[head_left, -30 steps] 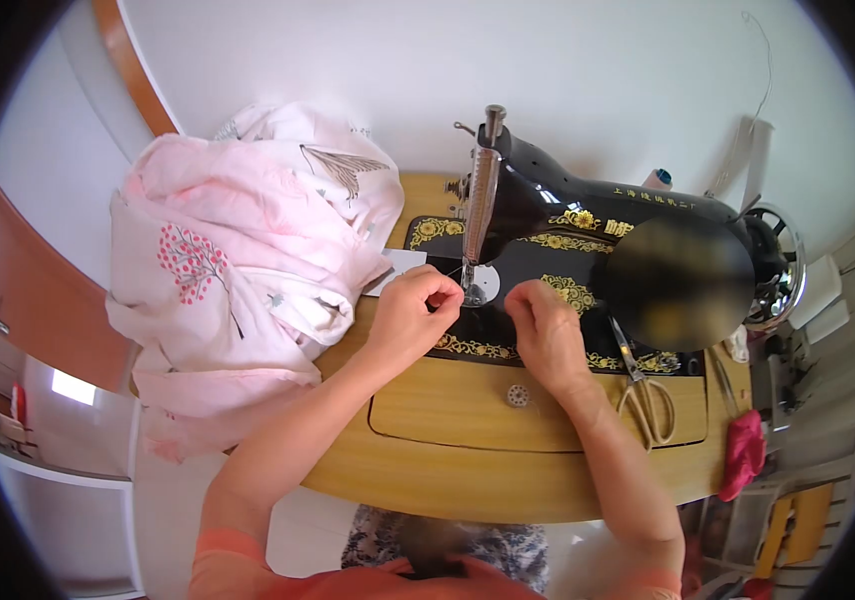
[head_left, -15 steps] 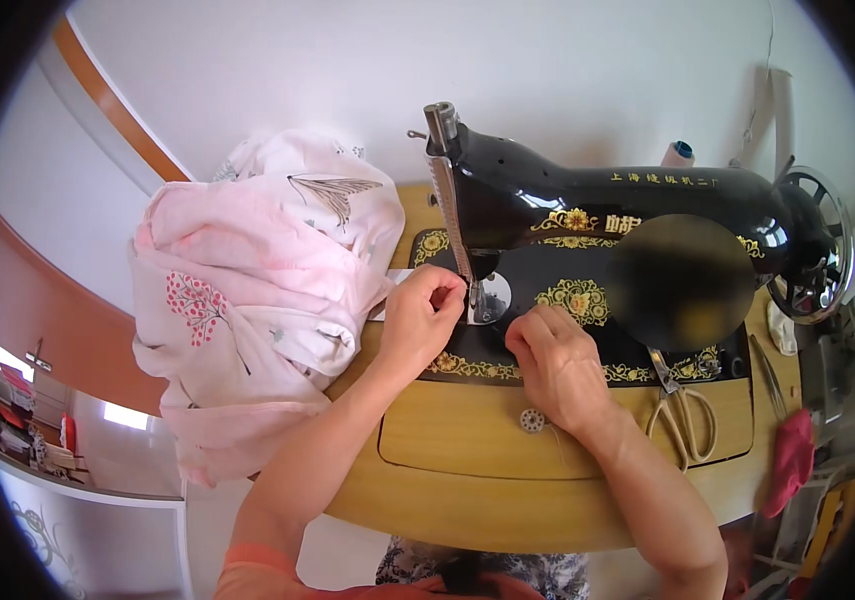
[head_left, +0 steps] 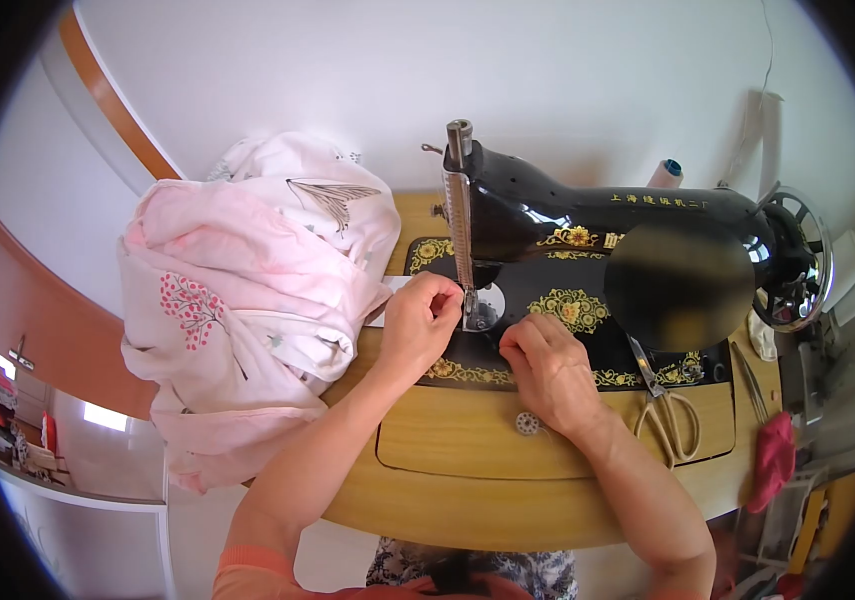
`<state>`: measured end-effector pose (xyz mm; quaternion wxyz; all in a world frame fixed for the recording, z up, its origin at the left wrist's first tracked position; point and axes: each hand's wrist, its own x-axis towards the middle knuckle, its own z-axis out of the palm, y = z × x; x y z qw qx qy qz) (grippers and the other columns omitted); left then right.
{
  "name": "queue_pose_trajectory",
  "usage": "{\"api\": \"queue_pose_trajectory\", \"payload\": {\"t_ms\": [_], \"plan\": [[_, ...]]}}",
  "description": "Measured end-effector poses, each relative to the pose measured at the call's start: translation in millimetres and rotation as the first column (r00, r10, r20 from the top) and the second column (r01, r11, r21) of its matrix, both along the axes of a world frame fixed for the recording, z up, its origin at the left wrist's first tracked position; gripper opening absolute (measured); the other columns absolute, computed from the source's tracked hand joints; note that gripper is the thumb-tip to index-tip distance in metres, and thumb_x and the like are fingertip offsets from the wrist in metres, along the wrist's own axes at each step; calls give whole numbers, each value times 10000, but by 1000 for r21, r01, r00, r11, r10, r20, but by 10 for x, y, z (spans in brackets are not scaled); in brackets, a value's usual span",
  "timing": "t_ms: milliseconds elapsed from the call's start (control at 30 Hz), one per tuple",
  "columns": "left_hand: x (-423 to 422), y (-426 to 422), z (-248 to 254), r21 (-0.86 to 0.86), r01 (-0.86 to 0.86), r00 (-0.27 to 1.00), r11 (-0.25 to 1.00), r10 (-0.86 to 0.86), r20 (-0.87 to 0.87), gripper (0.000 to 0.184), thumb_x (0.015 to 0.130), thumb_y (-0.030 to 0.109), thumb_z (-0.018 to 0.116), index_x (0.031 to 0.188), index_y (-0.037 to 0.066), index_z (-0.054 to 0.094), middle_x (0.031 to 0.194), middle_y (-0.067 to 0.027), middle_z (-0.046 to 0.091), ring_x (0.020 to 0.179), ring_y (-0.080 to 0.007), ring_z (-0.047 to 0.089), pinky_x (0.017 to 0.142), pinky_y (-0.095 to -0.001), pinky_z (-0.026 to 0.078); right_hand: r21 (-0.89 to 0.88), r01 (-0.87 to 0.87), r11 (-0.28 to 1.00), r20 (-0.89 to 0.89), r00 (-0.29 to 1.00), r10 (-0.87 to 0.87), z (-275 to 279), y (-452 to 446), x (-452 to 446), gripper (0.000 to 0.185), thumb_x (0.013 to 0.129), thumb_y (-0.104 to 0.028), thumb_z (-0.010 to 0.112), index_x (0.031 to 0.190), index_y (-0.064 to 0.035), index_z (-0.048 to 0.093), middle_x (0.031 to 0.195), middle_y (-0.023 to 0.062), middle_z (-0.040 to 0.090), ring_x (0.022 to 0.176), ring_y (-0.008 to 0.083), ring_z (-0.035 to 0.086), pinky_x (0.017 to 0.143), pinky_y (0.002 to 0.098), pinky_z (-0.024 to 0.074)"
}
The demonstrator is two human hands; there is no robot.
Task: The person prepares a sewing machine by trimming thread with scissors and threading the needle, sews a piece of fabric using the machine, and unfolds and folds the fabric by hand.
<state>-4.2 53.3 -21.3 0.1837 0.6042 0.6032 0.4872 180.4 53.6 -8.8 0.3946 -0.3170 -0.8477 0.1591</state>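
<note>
A black sewing machine (head_left: 538, 200) with gold decoration stands on the wooden table. My left hand (head_left: 425, 318) is closed in a pinch just left of the needle and presser foot (head_left: 470, 308); anything between its fingertips is too fine to see. In front of the round needle plate (head_left: 489, 306), my right hand (head_left: 551, 368) is bent over the machine bed with thumb and fingers pressed together. What it holds, if anything, is hidden. A metal bobbin (head_left: 527, 423) lies on the wood beside my right wrist.
Pink and white printed cloth (head_left: 248, 290) is heaped at the left. Scissors (head_left: 666, 410) lie right of my right hand, tweezers (head_left: 750, 380) and a red cloth item (head_left: 774, 460) near the table's right edge. A thread spool (head_left: 667, 174) stands behind the machine.
The view has shifted slightly, so the machine appears a little lower and more upright. Both hands keep their pinched poses by the needle, with hardly any movement.
</note>
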Motion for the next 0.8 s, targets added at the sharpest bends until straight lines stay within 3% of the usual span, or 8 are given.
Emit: {"api": "queue_pose_trajectory", "payload": {"t_ms": [367,467,567,667,800], "plan": [[12,7,-5,-3,10,1000,1000,-10,-13,41,788,14,612,803,-12,583,689,-23,557,624,-80,497,582,-227,413,23,5,1000,-3,1000,-5,-11,-3,7,107,716,21,611,769,-32,534,741,93,521,719,277,528,636,363,455],[-7,22,-42,11,-24,1000,1000,24,-11,53,762,23,623,795,-5,591,710,-74,600,622,-141,574,576,-254,454,24,8,1000,-2,1000,-8,-10,-7,11,105,715,19,610,767,-32,535,739,92,522,720,278,528,638,363,456],[-5,11,-22,6,-15,1000,1000,15,12,31,788,8,605,794,-15,586,691,-23,558,615,-81,487,580,-230,412,17,8,1000,1,1000,-8,-7,-5,9,104,714,19,610,768,-31,537,741,92,525,725,277,531,642,362,458],[1,1,5,-12,-24,1000,1000,24,3,27,787,6,603,796,-15,589,692,-25,560,616,-81,490,580,-231,412,15,8,1000,3,1000,-8,-4,-4,10,103,713,18,610,768,-31,538,745,92,528,729,276,534,644,360,461],[-14,15,-12,-15,-14,1000,1000,14,-19,50,747,5,608,787,-12,584,726,-81,599,640,-151,576,611,-266,460,9,9,1000,12,1000,-9,3,-8,12,105,709,18,610,766,-31,537,748,93,528,733,274,535,647,360,462]]}}
